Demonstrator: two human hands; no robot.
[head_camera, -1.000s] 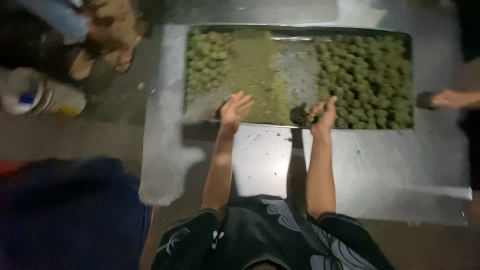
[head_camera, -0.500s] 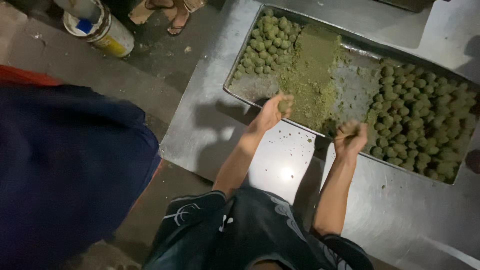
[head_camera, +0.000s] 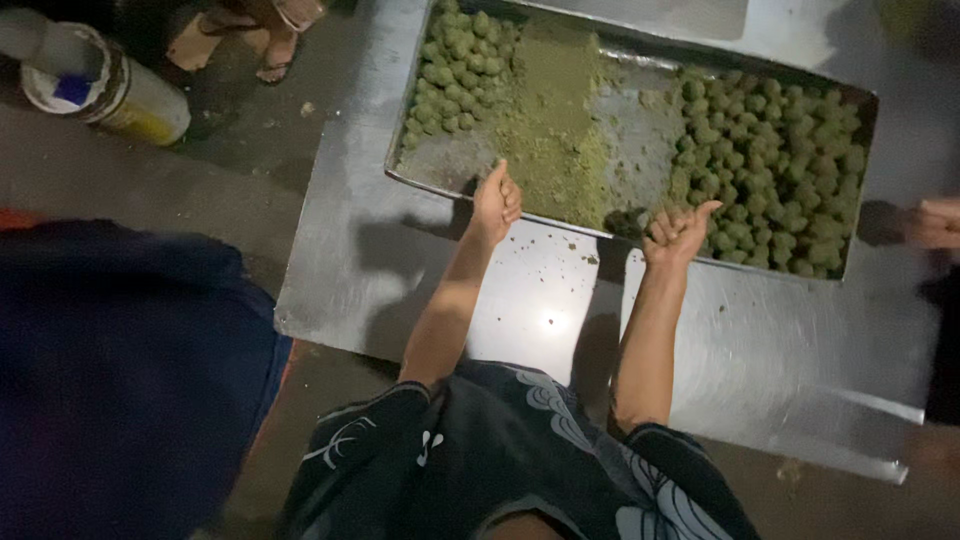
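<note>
Fists, left hand (head_camera: 496, 203) and right hand (head_camera: 678, 232), seemingly clench greenish crumbly mixture (head_camera: 555, 150) (squeeze evenly) above the rectangular metal tray (head_camera: 440, 180).

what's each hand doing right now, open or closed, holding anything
Left hand: closed in a fist at the tray edge; contents cannot be told.
Right hand: closed, thumb out, over the green mixture; contents cannot be told.

Dim, soft-focus view — glare on the steel sheet (head_camera: 545, 320), forearm shadows beside it, corners falling into darkness.
</note>
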